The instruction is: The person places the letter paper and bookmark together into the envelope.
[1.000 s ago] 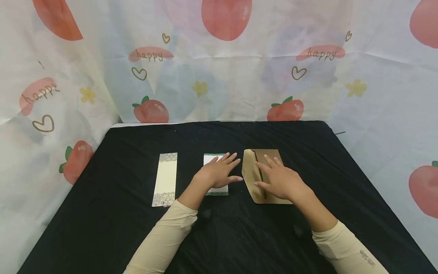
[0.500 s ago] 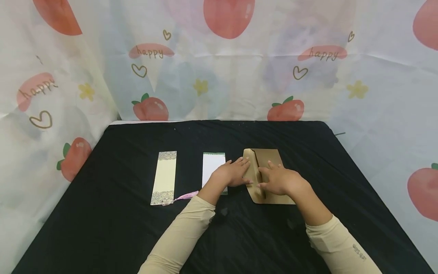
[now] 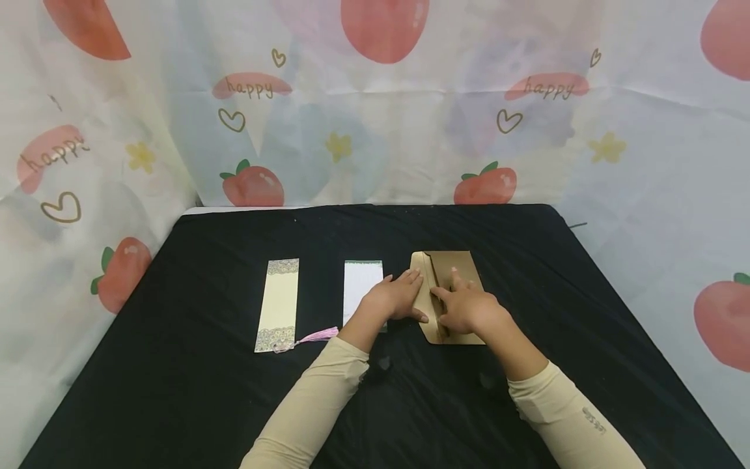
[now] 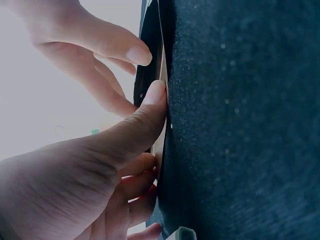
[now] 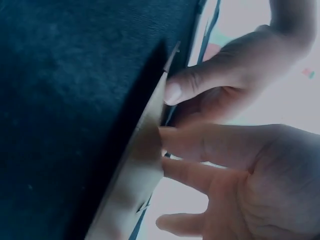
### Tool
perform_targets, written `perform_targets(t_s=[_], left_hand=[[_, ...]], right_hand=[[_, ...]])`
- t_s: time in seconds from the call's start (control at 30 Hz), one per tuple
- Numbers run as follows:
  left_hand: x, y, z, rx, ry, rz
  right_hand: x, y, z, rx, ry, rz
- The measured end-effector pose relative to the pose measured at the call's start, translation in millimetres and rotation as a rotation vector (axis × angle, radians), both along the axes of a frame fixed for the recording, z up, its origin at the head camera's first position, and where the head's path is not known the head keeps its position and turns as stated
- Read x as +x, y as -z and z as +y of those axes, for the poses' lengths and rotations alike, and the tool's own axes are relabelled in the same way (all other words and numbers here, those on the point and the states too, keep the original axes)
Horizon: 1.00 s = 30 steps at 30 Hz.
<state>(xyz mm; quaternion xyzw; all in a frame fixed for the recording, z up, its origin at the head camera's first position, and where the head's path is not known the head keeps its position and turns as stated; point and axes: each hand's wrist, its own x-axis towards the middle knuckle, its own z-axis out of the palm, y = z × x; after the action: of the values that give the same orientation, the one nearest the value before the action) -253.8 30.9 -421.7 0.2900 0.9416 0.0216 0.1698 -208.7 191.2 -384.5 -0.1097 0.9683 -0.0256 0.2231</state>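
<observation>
A tan envelope lies on the black cloth with its flap unfolded to the left. My left hand rests with extended fingers on the flap's left edge; in the left wrist view its thumb presses at the envelope's edge. Over the envelope's mouth is my right hand, index finger pointing at the fold line. In the right wrist view, the right fingertips touch the envelope and are spread, not curled. A white paper card with green ends lies partly under my left forearm.
Farther left lies a cream bookmark with patterned ends and a pink tassel reaching toward the white card. The black-covered table is bordered by a hanging white cloth printed with fruit.
My left hand has moved right, from above the white card to the envelope's flap, uncovering the pink tassel. My right hand has shifted slightly left, its fingers coming down at the envelope's mouth.
</observation>
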Motion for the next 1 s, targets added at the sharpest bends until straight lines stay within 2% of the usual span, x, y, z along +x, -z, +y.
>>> perform_targets(t_s=[0.23,0.63,0.8,1.0], left_hand=[[3.8,1.5,2.0,-0.015,-0.019,-0.014],[5.5,-0.4,6.0,-0.015,-0.029,0.002],[5.2,-0.9,5.4,-0.001,-0.031,-0.002],[0.8,0.8,1.9,0.003,-0.033,0.007]], right_hand=[[3.1,9.1,-0.7,0.029,0.012,0.012],[2.3,6.2,-0.8,0.090,-0.030,0.141],[-0.4,6.2,0.2,0.084,-0.070,0.173],[-3.1,0.9,2.0,0.035,-0.142,0.281]])
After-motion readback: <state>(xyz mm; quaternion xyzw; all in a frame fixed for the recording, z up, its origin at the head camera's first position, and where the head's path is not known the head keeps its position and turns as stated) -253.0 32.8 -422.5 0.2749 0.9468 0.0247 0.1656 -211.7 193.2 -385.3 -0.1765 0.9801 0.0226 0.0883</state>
